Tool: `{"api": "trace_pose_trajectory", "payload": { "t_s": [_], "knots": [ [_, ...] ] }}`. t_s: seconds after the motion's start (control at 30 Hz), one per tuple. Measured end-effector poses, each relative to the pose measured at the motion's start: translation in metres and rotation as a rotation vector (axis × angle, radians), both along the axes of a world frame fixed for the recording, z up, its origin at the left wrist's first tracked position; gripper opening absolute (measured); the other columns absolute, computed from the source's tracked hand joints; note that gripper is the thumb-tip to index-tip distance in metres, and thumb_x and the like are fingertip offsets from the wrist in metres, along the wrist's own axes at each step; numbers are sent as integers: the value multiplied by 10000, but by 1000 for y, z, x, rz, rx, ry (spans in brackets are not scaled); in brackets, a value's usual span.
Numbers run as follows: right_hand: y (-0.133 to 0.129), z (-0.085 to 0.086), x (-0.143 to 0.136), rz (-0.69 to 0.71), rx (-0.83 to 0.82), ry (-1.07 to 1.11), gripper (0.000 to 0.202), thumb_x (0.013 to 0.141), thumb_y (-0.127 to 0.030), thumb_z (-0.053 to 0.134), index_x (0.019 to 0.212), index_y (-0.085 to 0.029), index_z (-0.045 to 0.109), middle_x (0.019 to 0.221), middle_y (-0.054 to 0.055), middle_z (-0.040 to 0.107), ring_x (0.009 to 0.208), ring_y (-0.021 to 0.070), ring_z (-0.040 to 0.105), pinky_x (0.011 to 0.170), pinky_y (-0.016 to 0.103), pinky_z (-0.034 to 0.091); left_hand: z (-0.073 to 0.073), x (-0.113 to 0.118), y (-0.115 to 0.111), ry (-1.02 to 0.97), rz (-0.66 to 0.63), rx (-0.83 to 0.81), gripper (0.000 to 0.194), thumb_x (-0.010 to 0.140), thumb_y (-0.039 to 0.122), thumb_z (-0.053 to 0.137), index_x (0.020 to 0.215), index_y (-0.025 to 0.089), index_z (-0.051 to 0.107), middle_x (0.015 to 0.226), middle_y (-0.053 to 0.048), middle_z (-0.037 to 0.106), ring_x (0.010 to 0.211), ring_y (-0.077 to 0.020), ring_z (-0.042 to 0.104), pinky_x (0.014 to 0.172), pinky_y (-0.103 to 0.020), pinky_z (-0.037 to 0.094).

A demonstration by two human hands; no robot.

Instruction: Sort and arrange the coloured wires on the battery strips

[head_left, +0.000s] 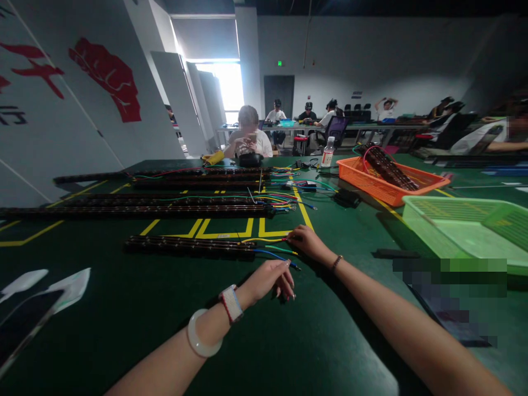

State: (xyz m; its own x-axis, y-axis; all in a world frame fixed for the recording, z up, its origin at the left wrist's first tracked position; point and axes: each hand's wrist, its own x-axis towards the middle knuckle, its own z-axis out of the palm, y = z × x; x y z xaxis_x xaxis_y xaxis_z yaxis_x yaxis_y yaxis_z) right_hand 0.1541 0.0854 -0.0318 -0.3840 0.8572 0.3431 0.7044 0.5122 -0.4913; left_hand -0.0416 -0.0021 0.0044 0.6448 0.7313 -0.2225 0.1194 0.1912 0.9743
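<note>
An orange basket (pixel 388 184) of dark strips sits at upper right of the green counter (pixel 338 330), a light green basket (pixel 466 228) just below it, a plastic bottle (pixel 328 152) left of them, and seated people (pixel 248 135) behind.

Both forearms stretched forward, left hand (pixel 270 279) loosely curled with fingers drooping, right hand (pixel 307 242) pinching, palm down.

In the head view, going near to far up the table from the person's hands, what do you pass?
Left hand → right hand at the coloured wires → short dark strip → long dark strips → seated person at the table's far edge.
</note>
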Motion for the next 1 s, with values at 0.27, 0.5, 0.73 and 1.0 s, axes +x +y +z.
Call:
{"api": "trace_pose_trajectory", "payload": {
  "t_s": [0.27,0.5,0.73,1.0],
  "knots": [
    [-15,21,-12,9,39,-14,280,874,-405,532,1022,-202,656,976,70,585,911,186,517,821,313,384,3,-2,-3,64,-64,61,486,843,556,391,656,138,553,543,-54,635,508,-137,611,447,-200,315],
    [-20,42,-77,154,87,-204,608,733,-638,583,1137,-184,581,1074,107,577,956,236,522,828,356,368,-3,-3,-11,91,-252,89,381,802,451,517,586,141,559,541,-19,595,480,-118,578,505,-227,406],
    [-9,46,-112,127,191,-434,466,775,-595,567,932,-160,623,929,82,632,841,212,585,773,327,369,-8,-2,-12,116,-246,164,405,803,476,509,586,137,548,552,-18,594,494,-111,575,511,-220,407],
    [26,44,-96,-124,281,-379,379,842,-487,538,1051,-182,618,991,92,620,959,242,541,861,374,319,-10,-1,-10,110,-240,143,427,790,508,500,590,133,541,547,-14,584,485,-118,576,503,-232,410]
  ]
}}
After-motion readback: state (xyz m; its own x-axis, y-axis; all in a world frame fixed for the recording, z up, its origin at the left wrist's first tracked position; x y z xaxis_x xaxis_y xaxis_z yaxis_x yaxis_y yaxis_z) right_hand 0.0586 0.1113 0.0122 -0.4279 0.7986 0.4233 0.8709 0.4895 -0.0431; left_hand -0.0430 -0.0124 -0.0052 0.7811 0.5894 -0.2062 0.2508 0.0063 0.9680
